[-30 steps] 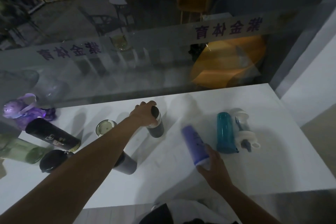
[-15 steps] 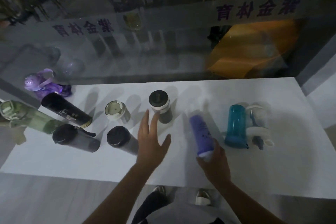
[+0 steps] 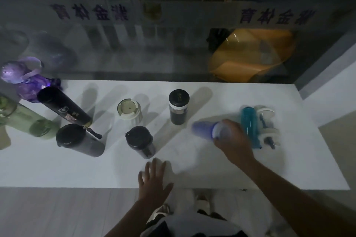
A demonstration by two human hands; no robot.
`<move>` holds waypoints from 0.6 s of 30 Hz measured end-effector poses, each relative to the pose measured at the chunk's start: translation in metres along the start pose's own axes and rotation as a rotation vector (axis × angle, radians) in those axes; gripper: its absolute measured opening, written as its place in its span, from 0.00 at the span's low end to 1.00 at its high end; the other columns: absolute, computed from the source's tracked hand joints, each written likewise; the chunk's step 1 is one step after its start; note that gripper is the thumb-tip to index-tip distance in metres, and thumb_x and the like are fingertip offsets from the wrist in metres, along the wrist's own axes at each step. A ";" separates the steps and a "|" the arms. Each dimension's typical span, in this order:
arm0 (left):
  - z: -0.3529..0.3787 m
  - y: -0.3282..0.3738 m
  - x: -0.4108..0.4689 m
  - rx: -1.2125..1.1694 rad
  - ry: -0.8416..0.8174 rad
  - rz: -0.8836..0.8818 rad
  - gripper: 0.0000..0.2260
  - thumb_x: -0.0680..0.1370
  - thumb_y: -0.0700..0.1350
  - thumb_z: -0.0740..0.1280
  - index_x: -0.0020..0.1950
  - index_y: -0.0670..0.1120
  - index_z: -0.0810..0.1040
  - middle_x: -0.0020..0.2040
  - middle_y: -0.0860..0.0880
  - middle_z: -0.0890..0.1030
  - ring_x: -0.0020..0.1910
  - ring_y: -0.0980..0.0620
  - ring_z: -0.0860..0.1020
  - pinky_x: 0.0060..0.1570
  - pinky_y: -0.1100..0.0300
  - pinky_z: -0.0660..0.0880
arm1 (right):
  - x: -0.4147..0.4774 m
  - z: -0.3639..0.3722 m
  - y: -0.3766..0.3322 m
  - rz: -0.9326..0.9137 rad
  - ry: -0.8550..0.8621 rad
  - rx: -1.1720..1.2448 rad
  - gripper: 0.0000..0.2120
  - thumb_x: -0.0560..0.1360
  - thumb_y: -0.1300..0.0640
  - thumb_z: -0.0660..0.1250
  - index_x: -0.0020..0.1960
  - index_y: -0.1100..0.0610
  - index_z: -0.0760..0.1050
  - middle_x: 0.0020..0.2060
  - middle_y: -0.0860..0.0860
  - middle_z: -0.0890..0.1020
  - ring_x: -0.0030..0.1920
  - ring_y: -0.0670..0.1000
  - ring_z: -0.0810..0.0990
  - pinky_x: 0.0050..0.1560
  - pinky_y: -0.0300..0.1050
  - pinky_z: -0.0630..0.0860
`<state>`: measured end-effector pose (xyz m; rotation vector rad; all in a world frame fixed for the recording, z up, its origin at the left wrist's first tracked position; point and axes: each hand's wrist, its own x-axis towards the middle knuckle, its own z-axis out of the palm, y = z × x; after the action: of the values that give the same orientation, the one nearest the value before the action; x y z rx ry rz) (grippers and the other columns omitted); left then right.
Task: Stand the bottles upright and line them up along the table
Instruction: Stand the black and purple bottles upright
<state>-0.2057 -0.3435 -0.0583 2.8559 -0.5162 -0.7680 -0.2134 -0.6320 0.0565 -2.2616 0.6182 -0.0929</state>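
Observation:
My right hand (image 3: 234,140) grips the white end of a blurred purple bottle (image 3: 203,129), lifted and tilted over the white table (image 3: 192,169). Open and empty, my left hand (image 3: 154,181) hovers at the table's front edge. A dark bottle with a white band (image 3: 178,109) stands upright at the back middle, with a cream-lidded cup (image 3: 130,111) upright to its left. In front stand a black-lidded bottle (image 3: 140,141) and a dark tumbler (image 3: 79,139). A teal bottle (image 3: 250,127) and a clear white-capped bottle (image 3: 267,127) lie on the right.
At the left end are a long black bottle (image 3: 63,107), a green bottle (image 3: 27,119) and a purple faceted bottle (image 3: 25,81). A glass wall (image 3: 173,44) rises directly behind the table. Shoes (image 3: 202,204) show on the floor below the front edge.
My left hand has drawn back from the banded bottle to the front edge. My right hand has raised the purple bottle off the table and swung it leftward.

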 end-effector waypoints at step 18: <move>-0.003 -0.028 -0.008 0.130 -0.124 0.248 0.39 0.77 0.60 0.60 0.78 0.57 0.38 0.78 0.44 0.32 0.76 0.37 0.33 0.72 0.35 0.40 | -0.013 0.027 -0.101 -0.044 -0.270 -0.577 0.36 0.70 0.48 0.72 0.74 0.44 0.61 0.70 0.50 0.68 0.65 0.57 0.71 0.62 0.52 0.73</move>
<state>-0.2028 -0.3145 -0.0579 2.7940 -0.9492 -0.8990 -0.1770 -0.5491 0.1111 -2.7733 0.4898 0.4137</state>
